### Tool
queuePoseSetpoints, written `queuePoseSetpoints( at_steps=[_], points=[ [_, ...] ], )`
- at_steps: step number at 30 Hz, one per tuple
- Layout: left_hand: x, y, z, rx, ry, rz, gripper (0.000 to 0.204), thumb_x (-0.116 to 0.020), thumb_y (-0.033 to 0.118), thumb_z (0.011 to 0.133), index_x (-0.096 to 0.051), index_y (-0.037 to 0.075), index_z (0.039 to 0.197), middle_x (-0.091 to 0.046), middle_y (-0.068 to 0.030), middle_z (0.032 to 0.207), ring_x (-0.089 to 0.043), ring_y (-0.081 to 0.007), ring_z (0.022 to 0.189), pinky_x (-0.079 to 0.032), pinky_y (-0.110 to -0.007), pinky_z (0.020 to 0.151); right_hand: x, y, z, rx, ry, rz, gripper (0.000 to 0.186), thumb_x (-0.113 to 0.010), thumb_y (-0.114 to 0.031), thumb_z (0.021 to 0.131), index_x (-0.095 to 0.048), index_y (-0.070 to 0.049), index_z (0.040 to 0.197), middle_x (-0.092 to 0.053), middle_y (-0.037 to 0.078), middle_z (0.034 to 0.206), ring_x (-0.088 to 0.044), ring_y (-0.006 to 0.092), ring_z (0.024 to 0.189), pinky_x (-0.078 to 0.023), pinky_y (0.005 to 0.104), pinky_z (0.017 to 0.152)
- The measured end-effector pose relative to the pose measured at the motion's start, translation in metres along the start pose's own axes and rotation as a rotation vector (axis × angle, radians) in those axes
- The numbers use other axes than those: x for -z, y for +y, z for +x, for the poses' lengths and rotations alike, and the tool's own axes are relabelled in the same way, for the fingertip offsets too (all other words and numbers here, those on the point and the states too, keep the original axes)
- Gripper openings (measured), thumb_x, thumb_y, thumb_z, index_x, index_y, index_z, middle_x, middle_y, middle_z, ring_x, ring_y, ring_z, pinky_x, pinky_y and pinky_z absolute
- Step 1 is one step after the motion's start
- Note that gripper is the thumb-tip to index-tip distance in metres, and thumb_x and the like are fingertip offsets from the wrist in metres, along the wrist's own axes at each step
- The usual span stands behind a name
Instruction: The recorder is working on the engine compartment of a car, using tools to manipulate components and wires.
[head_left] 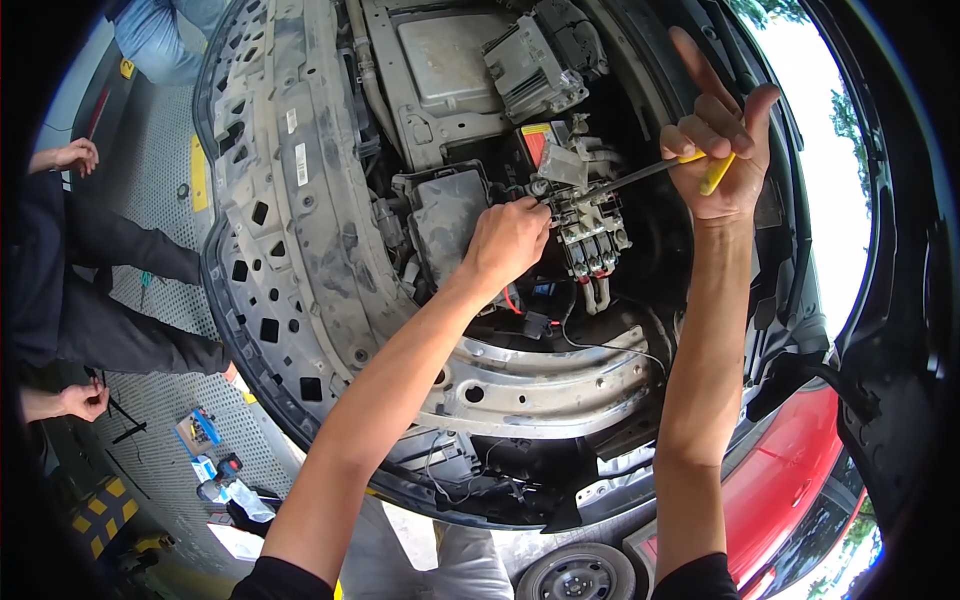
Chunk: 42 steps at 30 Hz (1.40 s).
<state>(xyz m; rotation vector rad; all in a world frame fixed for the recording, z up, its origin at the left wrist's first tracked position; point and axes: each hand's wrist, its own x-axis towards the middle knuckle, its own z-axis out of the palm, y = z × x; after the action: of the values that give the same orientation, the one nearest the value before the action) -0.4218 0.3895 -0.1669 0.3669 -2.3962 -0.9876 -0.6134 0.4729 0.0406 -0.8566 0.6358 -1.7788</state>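
Observation:
My left hand (507, 240) reaches into the engine bay with its fingers closed at the near-left edge of a fuse and terminal block (592, 240). What its fingertips hold is hidden. Higher on the right, my right hand (722, 160) is curled around a long, slim hand tool (640, 174) with yellow grip parts; its index finger and thumb stick out. The tool's tip meets the top of the terminal block. I cannot tell whether it is a screwdriver or pliers. Beside my left hand sits a black box cover (447, 220).
A finned metal control unit (535, 75) lies beyond the terminal block. A red wire (512, 300) and a thin black cable run below it. The perforated front panel (290, 210) curves along the left. Another person's hands (85, 400) are outside the car, and the raised hood (900, 300) borders the right.

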Motion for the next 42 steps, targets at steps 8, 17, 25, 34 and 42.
queuePoseSetpoints(
  at_steps=[8,17,25,34,42],
  points=[
    [0.005,0.014,0.017,0.143,-0.078,0.062,0.009,-0.072,0.007,0.086,-0.068,0.0,0.081,-0.07,-0.0201,0.084,-0.07,-0.042,0.081,-0.057,-0.051,0.072,-0.044,-0.001,0.029,-0.18,0.458,-0.146,0.02,-0.075,-0.021,0.099,-0.067,-0.003,0.099,-0.065,0.001,0.067,-0.066,0.0159,0.059,-0.063,0.044,0.085],
    [0.005,0.011,0.021,0.124,-0.083,0.052,0.009,-0.07,0.006,0.083,-0.07,-0.001,0.077,-0.071,-0.0233,0.081,-0.072,-0.0439,0.08,-0.059,-0.051,0.074,-0.008,0.013,0.024,0.045,0.315,-0.19,0.047,-0.068,-0.043,0.104,-0.061,-0.001,0.124,-0.062,-0.004,0.072,-0.062,0.009,0.068,-0.059,0.0383,0.079],
    [0.018,0.015,0.036,0.155,-0.275,0.205,0.007,-0.071,0.006,0.08,-0.073,-0.001,0.079,-0.072,-0.0238,0.08,-0.072,-0.0445,0.08,-0.058,-0.053,0.075,-0.073,0.031,0.034,0.222,0.902,-0.526,0.022,-0.067,-0.027,0.105,-0.064,-0.006,0.111,-0.058,-0.001,0.074,-0.053,0.0109,0.066,-0.047,0.0303,0.069],
    [0.015,0.025,0.031,0.163,-0.24,0.233,0.008,-0.071,0.007,0.082,-0.072,0.0,0.08,-0.071,-0.0227,0.078,-0.071,-0.0453,0.078,-0.059,-0.053,0.075,-0.09,-0.047,0.039,-0.583,-0.007,-1.421,0.037,-0.053,-0.014,0.104,-0.056,0.002,0.137,-0.071,0.011,0.082,-0.069,0.0213,0.076,-0.054,0.0412,0.072],
    [0.001,0.017,0.023,0.121,-0.111,0.168,0.01,-0.072,0.009,0.085,-0.07,0.001,0.078,-0.071,-0.0218,0.078,-0.07,-0.0447,0.077,-0.058,-0.053,0.072,-0.059,-0.015,0.03,0.787,-0.403,-2.387,0.02,-0.069,-0.012,0.086,-0.071,-0.01,0.105,-0.063,0.004,0.077,-0.068,0.0199,0.068,-0.058,0.0346,0.058]
  ],
)
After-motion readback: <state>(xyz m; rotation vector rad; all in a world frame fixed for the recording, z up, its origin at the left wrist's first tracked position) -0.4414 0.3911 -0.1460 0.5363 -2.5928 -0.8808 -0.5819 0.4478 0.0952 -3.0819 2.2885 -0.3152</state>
